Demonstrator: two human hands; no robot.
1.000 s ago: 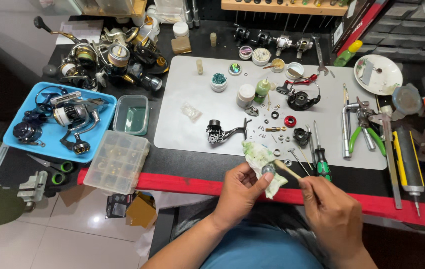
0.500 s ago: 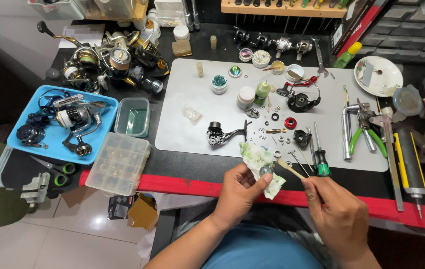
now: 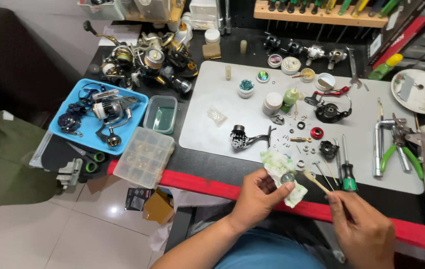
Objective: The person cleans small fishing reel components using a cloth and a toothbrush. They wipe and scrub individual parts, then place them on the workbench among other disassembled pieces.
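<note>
Hands are working at the near edge of the counter (image 3: 207, 167), just in front of its red strip: the left hand (image 3: 257, 197) is closing around a crumpled pale green cloth (image 3: 282, 177) and pinching a small round metal part (image 3: 287, 178) against it. The right hand (image 3: 362, 224) is gripping a thin wooden stick (image 3: 316, 182), its tip lying just beside that part. Beyond them a grey mat (image 3: 252, 134) is carrying a black reel body (image 3: 245, 138), screws, small jars and a green-handled screwdriver (image 3: 348, 172).
</note>
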